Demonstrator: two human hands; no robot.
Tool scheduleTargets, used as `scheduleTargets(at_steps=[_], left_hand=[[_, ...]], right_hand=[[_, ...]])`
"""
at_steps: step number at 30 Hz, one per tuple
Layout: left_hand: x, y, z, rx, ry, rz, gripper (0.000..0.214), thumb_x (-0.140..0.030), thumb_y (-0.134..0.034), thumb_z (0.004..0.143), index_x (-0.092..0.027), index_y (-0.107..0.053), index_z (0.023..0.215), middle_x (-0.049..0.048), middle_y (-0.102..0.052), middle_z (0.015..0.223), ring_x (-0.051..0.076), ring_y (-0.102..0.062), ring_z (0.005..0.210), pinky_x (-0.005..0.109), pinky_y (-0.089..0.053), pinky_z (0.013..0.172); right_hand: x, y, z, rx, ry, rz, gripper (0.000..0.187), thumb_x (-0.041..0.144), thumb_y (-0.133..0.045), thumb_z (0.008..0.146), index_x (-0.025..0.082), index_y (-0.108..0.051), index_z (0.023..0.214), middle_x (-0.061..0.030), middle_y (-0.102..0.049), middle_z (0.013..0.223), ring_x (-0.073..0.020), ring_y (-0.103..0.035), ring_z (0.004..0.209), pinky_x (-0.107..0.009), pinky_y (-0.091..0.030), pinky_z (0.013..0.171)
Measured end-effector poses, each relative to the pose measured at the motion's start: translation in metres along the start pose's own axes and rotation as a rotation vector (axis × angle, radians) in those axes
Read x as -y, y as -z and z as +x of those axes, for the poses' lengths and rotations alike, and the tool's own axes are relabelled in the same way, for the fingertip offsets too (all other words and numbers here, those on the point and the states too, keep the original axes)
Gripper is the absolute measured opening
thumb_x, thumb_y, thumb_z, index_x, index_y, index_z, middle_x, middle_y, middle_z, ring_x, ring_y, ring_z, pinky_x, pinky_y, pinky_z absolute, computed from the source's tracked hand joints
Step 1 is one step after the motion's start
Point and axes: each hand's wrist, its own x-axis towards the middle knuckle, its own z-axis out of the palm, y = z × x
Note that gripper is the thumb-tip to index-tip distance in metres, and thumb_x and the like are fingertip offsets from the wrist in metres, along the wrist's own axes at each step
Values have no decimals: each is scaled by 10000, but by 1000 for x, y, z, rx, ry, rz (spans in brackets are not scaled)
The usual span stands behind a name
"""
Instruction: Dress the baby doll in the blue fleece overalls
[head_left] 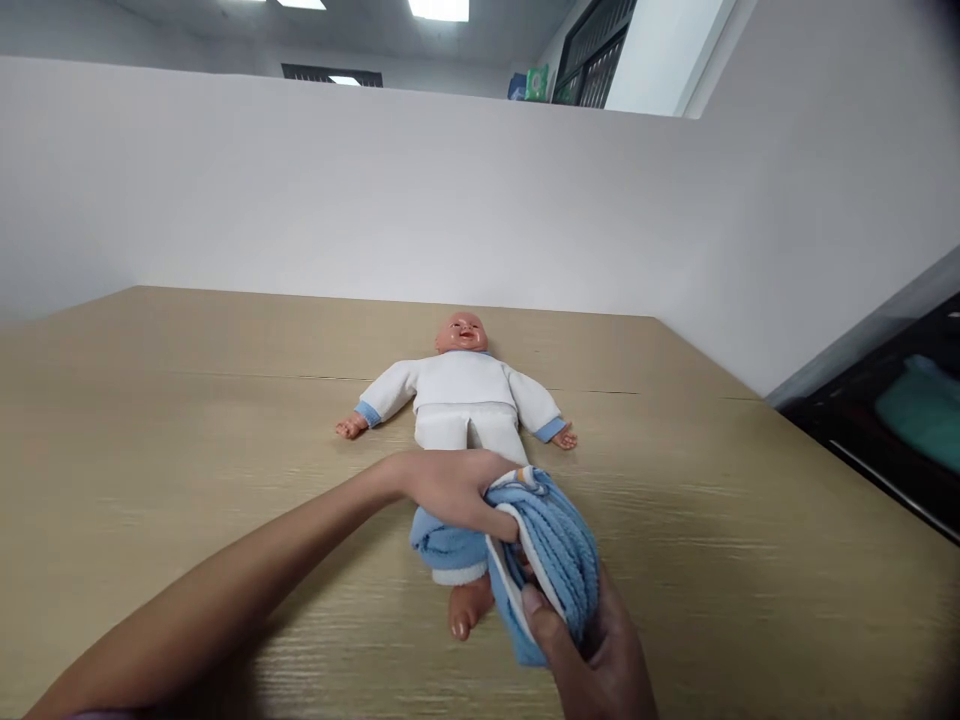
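A baby doll (465, 380) lies on its back on the table, head at the far end, in a white top and white bottoms with blue cuffs at the wrists. Blue terry trousers (559, 550) with white edging are bunched at its lower legs. One foot (469, 607) sticks out of a white cuff; I cannot see the other foot. My left hand (461, 490) lies across the doll's legs, its thumb hooked into the bunched cloth. From below, my right hand (592, 655) grips the same bunch, thumb at its opening. Several fingers of both hands are hidden.
The wooden table (187, 440) spreads to both sides of the doll. A white partition wall (375, 200) rises behind it. Off the right edge, a dark area holds a green cloth-like thing (922, 410).
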Motion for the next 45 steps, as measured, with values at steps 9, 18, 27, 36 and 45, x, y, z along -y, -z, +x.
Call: scheduleTargets(at_steps=[9, 18, 27, 36, 45], left_hand=[[-5, -18, 1, -2, 321, 530, 563, -559, -765, 816, -186, -666, 1226, 124, -768, 1105, 328, -721, 975, 349, -487, 736], [-3, -42, -6, -62, 363, 639, 617, -577, -775, 853, -221, -565, 1311, 80, -751, 986, 317, -714, 875, 343, -389, 649], [-3, -46, -26, -206, 345, 543, 494, -477, -812, 834, -217, -560, 1171, 72, -694, 1130, 306, -677, 1029, 359, -477, 824], [4, -42, -41, -322, 226, 50, 569, -269, -823, 737, -239, -482, 1192, 10, -653, 1110, 214, -644, 928, 306, -495, 773], [17, -45, -44, -510, 85, 115, 300, -214, -737, 818, -206, -638, 1101, 30, -683, 1089, 234, -643, 1013, 336, -498, 897]], right_hand=[[-38, 22, 10, -191, 440, -469, 299, 295, -701, 844, 215, -689, 1132, -148, -721, 1180, -373, -719, 1101, -488, -600, 982], [-70, 20, 4, -27, -22, -189, 634, 411, -641, 910, 174, -595, 1496, -168, -726, 1440, -342, -691, 1356, -401, -575, 1135], [-54, 8, 20, 161, -166, 68, 670, 413, -664, 906, 142, -609, 1515, -170, -710, 1488, -328, -663, 1411, -417, -540, 1193], [-30, 4, 36, 319, -92, 170, 590, 388, -822, 903, 238, -545, 1401, -151, -738, 1389, -316, -741, 1270, -437, -627, 1072], [6, 22, 80, 406, 240, -4, 468, 145, -684, 855, 252, -598, 1303, -39, -741, 1154, -213, -736, 1057, -297, -600, 919]])
